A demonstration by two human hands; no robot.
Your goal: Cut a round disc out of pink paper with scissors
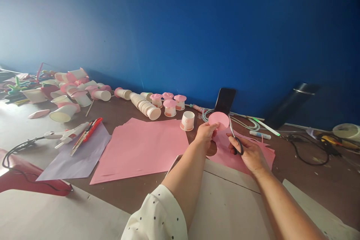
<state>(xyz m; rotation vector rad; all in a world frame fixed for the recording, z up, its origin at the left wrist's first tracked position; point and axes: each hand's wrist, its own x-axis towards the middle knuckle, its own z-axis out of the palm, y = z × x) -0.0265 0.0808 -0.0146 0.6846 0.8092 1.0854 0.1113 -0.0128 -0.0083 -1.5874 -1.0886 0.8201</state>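
My left hand pinches the lower left edge of a round pink paper disc and holds it up above the table. In my right hand is a pair of scissors with black handles; the blades point up along the disc's right edge. Whether the blades touch the paper I cannot tell. Below both hands lies cut pink paper with a round gap in it. A white paper cup with a small drawn window stands just left of the disc.
Pink paper sheets lie to the left, beside a lilac sheet bearing a red cutter and a glue gun. Behind are pink-topped cups, stacked cups, a phone and a black flask.
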